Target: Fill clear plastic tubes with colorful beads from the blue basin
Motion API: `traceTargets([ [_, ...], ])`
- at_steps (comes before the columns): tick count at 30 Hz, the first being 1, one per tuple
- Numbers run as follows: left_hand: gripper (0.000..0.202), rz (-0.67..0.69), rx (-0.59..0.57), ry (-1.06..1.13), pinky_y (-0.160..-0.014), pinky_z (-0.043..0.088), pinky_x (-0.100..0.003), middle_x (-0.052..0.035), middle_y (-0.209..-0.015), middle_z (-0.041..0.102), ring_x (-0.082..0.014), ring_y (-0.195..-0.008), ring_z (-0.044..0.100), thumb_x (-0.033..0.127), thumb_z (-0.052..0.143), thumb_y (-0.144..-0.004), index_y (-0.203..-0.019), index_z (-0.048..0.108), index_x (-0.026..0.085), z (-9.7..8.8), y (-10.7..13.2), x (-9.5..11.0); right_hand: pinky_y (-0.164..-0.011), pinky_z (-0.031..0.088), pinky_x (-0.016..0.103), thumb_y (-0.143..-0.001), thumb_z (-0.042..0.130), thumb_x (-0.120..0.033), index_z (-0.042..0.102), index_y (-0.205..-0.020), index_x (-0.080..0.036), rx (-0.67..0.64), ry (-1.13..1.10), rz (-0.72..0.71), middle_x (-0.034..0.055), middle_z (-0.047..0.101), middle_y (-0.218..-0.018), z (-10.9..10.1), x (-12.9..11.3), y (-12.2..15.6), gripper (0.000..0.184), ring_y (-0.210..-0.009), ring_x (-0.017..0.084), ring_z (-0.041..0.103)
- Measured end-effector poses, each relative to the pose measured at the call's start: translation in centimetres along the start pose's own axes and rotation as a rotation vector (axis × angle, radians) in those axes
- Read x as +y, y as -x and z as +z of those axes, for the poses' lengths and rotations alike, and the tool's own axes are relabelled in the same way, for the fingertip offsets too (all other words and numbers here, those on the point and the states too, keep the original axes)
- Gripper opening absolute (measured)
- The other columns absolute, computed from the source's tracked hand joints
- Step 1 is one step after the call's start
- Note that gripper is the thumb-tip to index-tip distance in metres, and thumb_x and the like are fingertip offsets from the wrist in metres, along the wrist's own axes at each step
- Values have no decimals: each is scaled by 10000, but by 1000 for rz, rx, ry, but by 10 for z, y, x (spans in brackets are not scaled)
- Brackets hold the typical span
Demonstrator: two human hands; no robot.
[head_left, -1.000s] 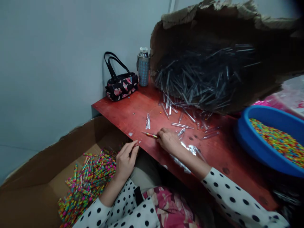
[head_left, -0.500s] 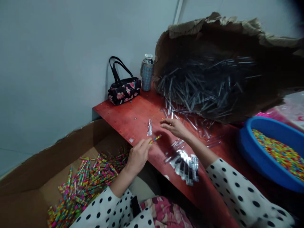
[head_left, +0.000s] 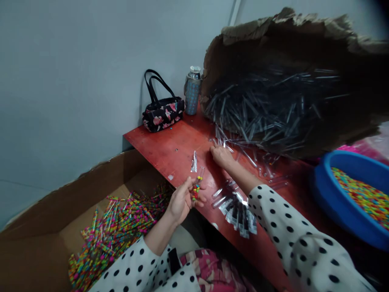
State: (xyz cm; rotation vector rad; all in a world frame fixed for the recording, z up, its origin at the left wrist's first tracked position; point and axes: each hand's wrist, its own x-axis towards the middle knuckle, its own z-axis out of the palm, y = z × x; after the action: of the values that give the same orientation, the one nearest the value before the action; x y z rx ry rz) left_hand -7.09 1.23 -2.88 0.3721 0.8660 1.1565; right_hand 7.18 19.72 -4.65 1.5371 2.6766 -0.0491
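My left hand (head_left: 181, 200) is closed around a clear plastic tube (head_left: 197, 190) partly filled with red, yellow and green candies. The tube stands tilted near the table's front edge, its upper end see-through. Farther back, my right hand (head_left: 221, 155) reaches down to the tabletop with its fingertips drawn together; whatever they pinch is hidden. Just beyond it lie loose clear tubes (head_left: 224, 142). A small silvery wrapper (head_left: 194, 162) lies between my hands. Below my right forearm, several silvery sachets (head_left: 240, 217) are fanned out, with a few clear tubes (head_left: 219, 198) beside them.
A torn cardboard box (head_left: 209, 65) full of empty tubes lies open at the back right. The blue tub (head_left: 322, 202) at right holds colourful candies. At lower left, a carton (head_left: 39, 235) contains many filled tubes (head_left: 121, 227). A floral handbag (head_left: 164, 115) and a flask (head_left: 192, 93) stand behind.
My left hand has turned palm up, tipping the candy tube more upright. My right hand has gone from spread fingers above the table to drawn-in fingers lower, near the loose tubes.
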Motion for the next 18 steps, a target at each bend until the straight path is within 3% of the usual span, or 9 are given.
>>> traceTargets([
  [6,313,52,41,-103,-443,493,-186,-1,-753,579,-87,-512,588,435,583,-799,-912,573,143,11,4,-10,-728,407,313,-897,241,-89,543,-1026,-72,62,-59,3,201,580,-1049,3,0,8,329,-947,247,544],
  [12,321,163,67,-309,-437,471,-168,27,-690,574,-73,-485,577,451,626,-754,-860,583,151,11,2,-26,-720,393,221,-929,295,-186,532,-948,-159,118,-278,-60,63,621,-917,3,1,52,239,-825,142,557],
  [18,389,212,178,-253,-449,476,-185,11,-736,588,-82,-508,580,468,624,-744,-964,587,150,6,3,-25,-720,394,226,-856,443,-157,598,-859,-164,167,-536,68,62,659,-893,-1,12,78,155,-822,154,590],
])
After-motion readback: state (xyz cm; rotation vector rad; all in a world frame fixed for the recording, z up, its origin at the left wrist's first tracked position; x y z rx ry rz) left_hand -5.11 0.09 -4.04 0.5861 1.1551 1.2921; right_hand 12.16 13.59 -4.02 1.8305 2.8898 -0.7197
